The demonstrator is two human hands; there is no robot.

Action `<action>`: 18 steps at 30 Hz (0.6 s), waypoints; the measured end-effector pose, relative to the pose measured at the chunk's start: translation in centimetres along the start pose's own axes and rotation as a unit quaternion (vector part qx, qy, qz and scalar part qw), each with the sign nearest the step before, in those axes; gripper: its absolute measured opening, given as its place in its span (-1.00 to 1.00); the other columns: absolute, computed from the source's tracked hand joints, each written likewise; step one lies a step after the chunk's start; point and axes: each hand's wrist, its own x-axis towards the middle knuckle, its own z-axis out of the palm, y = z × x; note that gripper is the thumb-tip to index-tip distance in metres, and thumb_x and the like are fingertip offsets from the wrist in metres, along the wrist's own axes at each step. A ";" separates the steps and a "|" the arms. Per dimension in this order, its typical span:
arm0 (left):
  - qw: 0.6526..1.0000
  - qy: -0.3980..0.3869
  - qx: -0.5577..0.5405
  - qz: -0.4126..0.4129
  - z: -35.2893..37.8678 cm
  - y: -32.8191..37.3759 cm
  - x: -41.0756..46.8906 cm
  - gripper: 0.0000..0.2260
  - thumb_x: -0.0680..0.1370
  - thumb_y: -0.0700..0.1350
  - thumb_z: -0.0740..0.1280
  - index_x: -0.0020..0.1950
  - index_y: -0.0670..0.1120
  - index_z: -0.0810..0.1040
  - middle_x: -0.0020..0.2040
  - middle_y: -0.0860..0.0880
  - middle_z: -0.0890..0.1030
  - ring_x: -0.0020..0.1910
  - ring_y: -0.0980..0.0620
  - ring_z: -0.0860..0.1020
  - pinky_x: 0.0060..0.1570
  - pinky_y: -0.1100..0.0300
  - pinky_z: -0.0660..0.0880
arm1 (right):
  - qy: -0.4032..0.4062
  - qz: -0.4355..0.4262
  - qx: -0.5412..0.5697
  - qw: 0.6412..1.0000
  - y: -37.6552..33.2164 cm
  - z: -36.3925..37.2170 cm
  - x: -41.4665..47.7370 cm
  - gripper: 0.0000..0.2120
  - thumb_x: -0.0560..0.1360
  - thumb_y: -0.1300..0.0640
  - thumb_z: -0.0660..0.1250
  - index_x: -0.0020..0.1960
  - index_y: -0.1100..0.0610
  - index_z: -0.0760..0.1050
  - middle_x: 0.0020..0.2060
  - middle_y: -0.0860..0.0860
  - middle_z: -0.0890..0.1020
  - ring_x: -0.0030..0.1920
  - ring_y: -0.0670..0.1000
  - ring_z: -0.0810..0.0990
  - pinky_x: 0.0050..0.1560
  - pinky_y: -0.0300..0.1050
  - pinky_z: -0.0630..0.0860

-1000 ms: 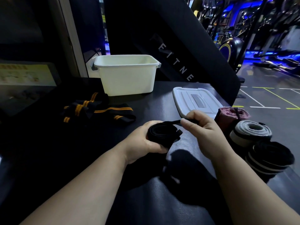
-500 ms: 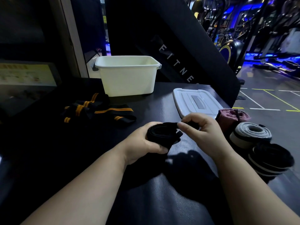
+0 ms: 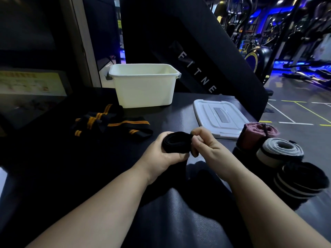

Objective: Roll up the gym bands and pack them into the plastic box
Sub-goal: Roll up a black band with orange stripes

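Before the box [image 3: 143, 86], fingers [image 3: 176, 156] of the left hand [image 3: 159, 154] wrap a nearly rolled black band [image 3: 176, 143], and the right hand [image 3: 207, 147] pinches its tail. Three rolls [image 3: 281, 151] wait rightward, a striped band [image 3: 114, 123] lies unrolled, and nothing looks packed.

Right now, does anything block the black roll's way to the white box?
Nothing visible does. The box stands open beyond the black roll; its lid lies off to the right, the orange-striped bands to the left.
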 end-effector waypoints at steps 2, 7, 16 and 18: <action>1.000 0.010 0.004 0.005 0.0 -0.1 0.1 -0.44 0.23 -0.14 0.56 0.19 -0.12 0.49 0.04 -0.13 0.66 0.03 0.02 0.62 0.12 0.11 0.54 | -0.009 -0.005 0.002 1.000 0.1 0.0 -0.1 -0.92 0.61 0.07 0.14 0.03 0.08 0.34 -0.32 0.01 0.39 -0.24 -0.10 0.38 -0.09 -0.34 0.34; 0.998 0.051 0.016 0.015 0.1 -0.1 0.6 -0.49 0.22 -0.11 0.58 0.12 -0.05 0.51 -0.04 0.00 0.65 -0.02 0.11 0.62 0.08 0.16 0.54 | -0.029 -0.005 0.006 1.000 0.7 0.1 -0.2 -0.72 0.52 -0.11 0.22 -0.04 0.12 0.40 -0.23 0.06 0.41 -0.15 0.02 0.35 -0.01 -0.07 0.30; 0.989 -0.128 -0.038 -0.065 -1.7 1.1 0.1 -0.21 0.32 -0.34 0.33 0.46 0.10 0.16 0.24 -0.06 0.48 0.13 0.03 0.52 0.19 0.11 0.46 | -0.025 0.016 -0.005 1.000 1.4 -0.5 0.0 -0.78 0.54 -0.03 0.22 -0.09 0.14 0.36 -0.21 -0.01 0.37 -0.13 -0.03 0.33 0.02 -0.06 0.31; 0.987 -0.150 -0.021 -0.050 -1.9 1.0 0.1 -0.08 0.36 -0.38 0.34 0.53 0.21 0.00 0.26 -0.01 0.48 0.15 0.09 0.53 0.18 0.21 0.46 | -0.026 0.020 -0.007 0.999 1.5 -0.6 -0.1 -0.76 0.49 -0.09 0.27 -0.11 0.08 0.37 -0.21 0.01 0.38 -0.14 -0.02 0.32 -0.01 -0.04 0.30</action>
